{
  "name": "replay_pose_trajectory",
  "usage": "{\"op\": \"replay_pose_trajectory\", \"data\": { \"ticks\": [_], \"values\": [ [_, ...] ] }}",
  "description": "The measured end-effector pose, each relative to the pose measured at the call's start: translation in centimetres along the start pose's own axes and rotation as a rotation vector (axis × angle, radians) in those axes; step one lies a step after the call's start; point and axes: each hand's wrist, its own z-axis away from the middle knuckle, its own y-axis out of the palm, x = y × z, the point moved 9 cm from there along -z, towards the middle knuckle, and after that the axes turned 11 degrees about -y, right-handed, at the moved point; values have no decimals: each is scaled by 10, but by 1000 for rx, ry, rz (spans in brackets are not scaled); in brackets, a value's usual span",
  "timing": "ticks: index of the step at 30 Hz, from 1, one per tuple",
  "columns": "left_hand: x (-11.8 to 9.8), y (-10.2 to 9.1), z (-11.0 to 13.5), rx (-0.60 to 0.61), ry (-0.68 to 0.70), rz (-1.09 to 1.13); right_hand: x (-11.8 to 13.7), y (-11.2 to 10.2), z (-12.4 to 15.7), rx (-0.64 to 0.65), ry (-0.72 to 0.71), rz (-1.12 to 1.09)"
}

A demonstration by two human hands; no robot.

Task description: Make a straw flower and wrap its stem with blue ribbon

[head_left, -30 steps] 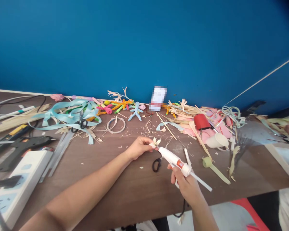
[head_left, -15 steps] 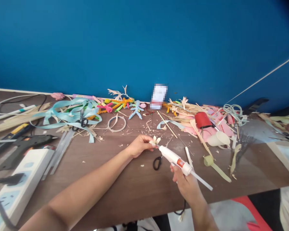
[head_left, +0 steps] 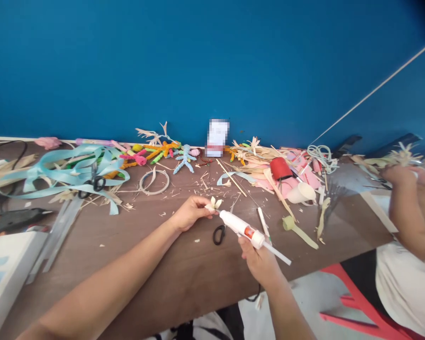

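Between the fingertips of my left hand is a small cream flower with pointed petals. My right hand grips a white hot glue gun with an orange label; its nozzle is at the base of the flower, and I cannot tell if they touch. A translucent glue stick sticks out of the gun's rear end. Just below the nozzle, the black handle of a pair of scissors lies on the table, its blades partly hidden by the gun.
Along the blue wall lie light-blue ribbon, pipe-cleaner pieces, a red roll and a white cup. At left are a power strip and a dark glue gun. A co-worker's arm rests at right.
The view has swung right, so the table's things sit farther left and more of the co-worker shows. Both my hands keep their grip, with the nozzle still at the flower.
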Motion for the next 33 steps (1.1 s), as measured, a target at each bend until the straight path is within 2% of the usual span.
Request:
{"op": "replay_pose_trajectory", "data": {
  "ticks": [6, 18, 27, 33],
  "values": [
    [-2, 1, 1, 2, 4, -6, 6, 4, -1, 70, -28, 48],
    [-1, 1, 1, 11, 23, -5, 3, 4, 0, 51, -27, 42],
    [-5, 4, 3, 11, 15, 6, -8, 8, 5, 50, 33, -37],
    [-5, 3, 3, 8, 18, 6, -13, 0, 13, -89, 144, -162]
  ]
}}
